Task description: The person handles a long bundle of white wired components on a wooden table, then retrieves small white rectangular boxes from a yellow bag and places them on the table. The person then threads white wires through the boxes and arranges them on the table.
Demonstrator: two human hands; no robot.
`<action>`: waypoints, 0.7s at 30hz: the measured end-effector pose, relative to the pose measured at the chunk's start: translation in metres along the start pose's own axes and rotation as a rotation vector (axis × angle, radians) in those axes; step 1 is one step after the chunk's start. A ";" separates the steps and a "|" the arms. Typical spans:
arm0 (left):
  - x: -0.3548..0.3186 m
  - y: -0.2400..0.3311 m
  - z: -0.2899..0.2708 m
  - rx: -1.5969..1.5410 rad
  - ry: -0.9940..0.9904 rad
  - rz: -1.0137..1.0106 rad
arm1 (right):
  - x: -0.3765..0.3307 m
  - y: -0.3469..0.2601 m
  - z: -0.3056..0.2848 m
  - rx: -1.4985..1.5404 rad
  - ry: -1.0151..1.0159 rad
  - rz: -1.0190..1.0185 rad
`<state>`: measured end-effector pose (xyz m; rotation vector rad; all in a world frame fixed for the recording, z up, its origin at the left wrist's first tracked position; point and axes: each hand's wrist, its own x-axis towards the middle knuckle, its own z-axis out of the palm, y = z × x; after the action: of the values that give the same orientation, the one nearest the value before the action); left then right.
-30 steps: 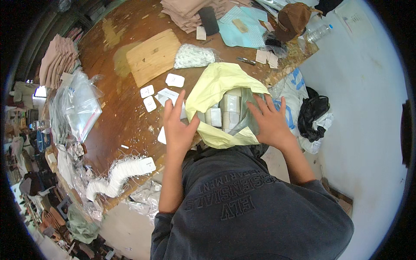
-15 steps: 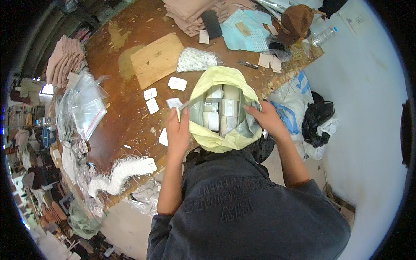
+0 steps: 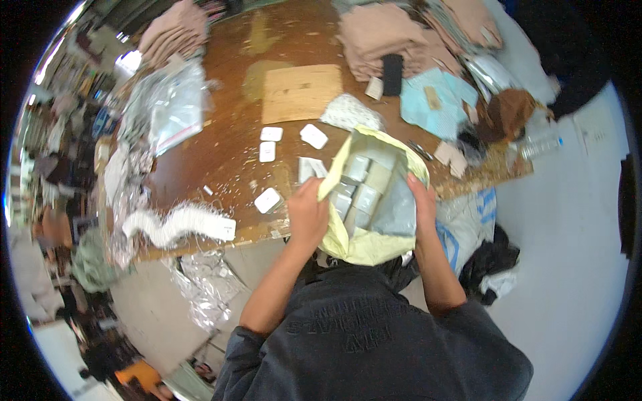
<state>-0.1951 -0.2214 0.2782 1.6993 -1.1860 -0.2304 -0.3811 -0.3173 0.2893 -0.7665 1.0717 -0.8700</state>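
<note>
1. Head view: nearest, over the dark, soft sweatshirt point(image 3: 371, 334), the left hand point(image 3: 308, 215) has its fingers curled closed around the left rim of a yellow bag point(image 3: 364, 249); the right hand point(image 3: 422, 200) clasps the opposite side, thumb at the rim, its other fingers partly hidden.
2. The crinkled, pliable bag sits between the hands, mouth wide open. Block-like pale bundles point(image 3: 366, 199) stand in rows inside, beside a smooth grey lining point(image 3: 398, 208). Judging by this, the bundles are already in and the mouth is not yet closed; whether the bag is full cannot be told.
3. Beyond, on the worn brown wooden surface point(image 3: 224, 157), lie rounded white cards point(image 3: 269, 200) and a thread-fringed white stack point(image 3: 184, 224).
4. Farthest: a flat, pale wooden board point(image 3: 301, 92) and soft, folded pink fabric point(image 3: 378, 40).
</note>
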 end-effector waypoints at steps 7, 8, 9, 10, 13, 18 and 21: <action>-0.036 0.015 -0.048 -0.049 0.202 0.096 | -0.022 -0.005 0.006 0.011 -0.164 -0.145; -0.042 0.017 -0.059 -0.071 0.203 0.084 | -0.023 -0.004 0.013 0.032 -0.175 -0.133; -0.048 0.018 -0.070 -0.064 0.233 0.085 | -0.028 -0.001 0.020 0.032 -0.172 -0.160; -0.057 0.019 -0.082 -0.058 0.260 0.083 | -0.034 0.000 0.026 0.030 -0.165 -0.185; -0.085 0.022 -0.121 -0.029 0.357 0.083 | -0.056 0.009 0.053 0.014 -0.335 -0.176; -0.149 0.017 -0.194 0.061 0.465 0.017 | -0.110 0.048 0.106 0.003 -0.607 -0.116; -0.188 0.010 -0.235 0.082 0.565 -0.019 | -0.138 0.082 0.141 -0.032 -0.665 0.002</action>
<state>-0.1468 0.0717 0.3297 1.6918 -0.7639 0.2788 -0.2607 -0.1432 0.3173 -0.9888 0.4941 -0.5308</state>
